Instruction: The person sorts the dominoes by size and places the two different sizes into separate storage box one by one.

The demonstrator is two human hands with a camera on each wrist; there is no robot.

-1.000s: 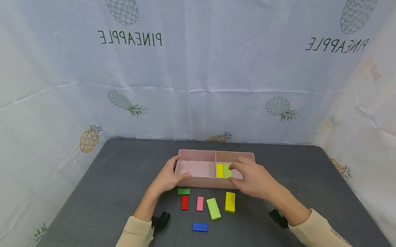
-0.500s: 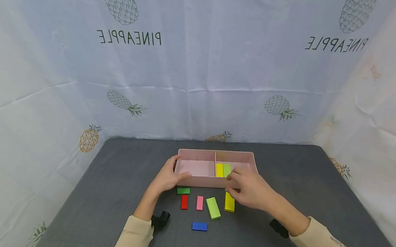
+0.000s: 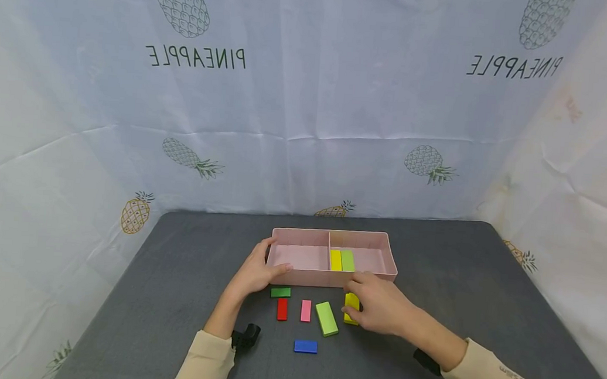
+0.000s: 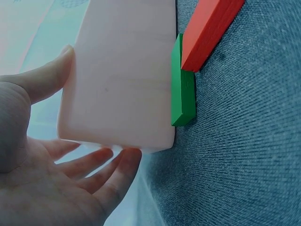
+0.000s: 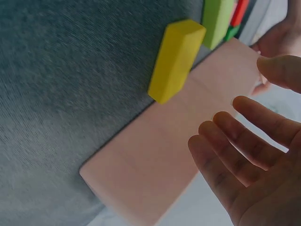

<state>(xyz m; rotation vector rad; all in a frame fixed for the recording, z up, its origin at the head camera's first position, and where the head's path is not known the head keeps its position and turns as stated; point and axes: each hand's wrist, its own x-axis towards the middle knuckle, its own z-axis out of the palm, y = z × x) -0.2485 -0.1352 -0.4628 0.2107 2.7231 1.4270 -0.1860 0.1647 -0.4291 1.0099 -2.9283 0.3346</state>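
A pink two-compartment box stands mid-table. Its right compartment holds a yellow block and a light green block; the left one is bare. My left hand holds the box's left end, thumb on one side, fingers round the corner. My right hand hovers over a yellow block lying in front of the box. In the right wrist view its fingers are spread and apart from that yellow block.
Loose on the grey table in front of the box lie a dark green block, a red block, a pink block, a light green block and a blue block. Pineapple-print cloth walls stand around the table.
My right hand has drawn back out of the box's right compartment and come down over the yellow block on the table. The left hand and the box have not moved.
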